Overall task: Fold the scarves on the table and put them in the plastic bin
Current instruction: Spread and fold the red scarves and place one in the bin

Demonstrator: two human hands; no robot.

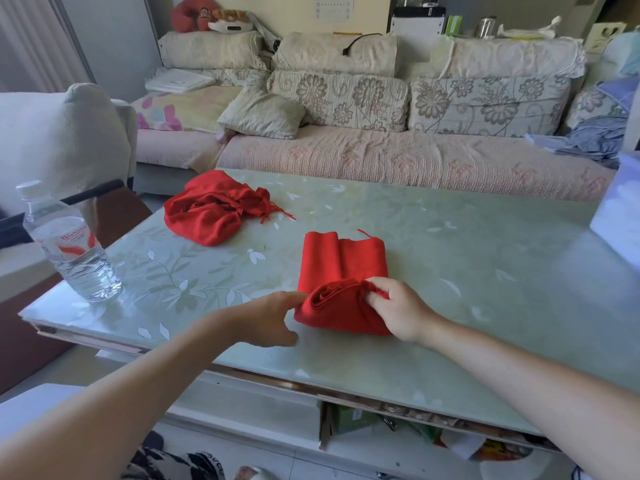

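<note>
Two red scarves are lying on one surface [467, 244]: one crumpled scarf [207, 211] left of centre, one folded scarf [343, 265] at centre. One water bottle [71, 247] is standing at left, one plastic bin [620, 209] is showing at the right edge, and two hands, left hand [266, 320] and right hand [398, 310], are reaching in.

The surface [467, 258] in front of me is a glass top with a pale green leaf pattern. A clear water bottle [71, 247] stands upright near its left corner. A crumpled scarf [211, 207], red, lies at the far left. A folded scarf [344, 265], also red, lies in the middle near me, its near end bunched up. A pale plastic bin [620, 206] sits at the right edge, partly out of view.
</note>
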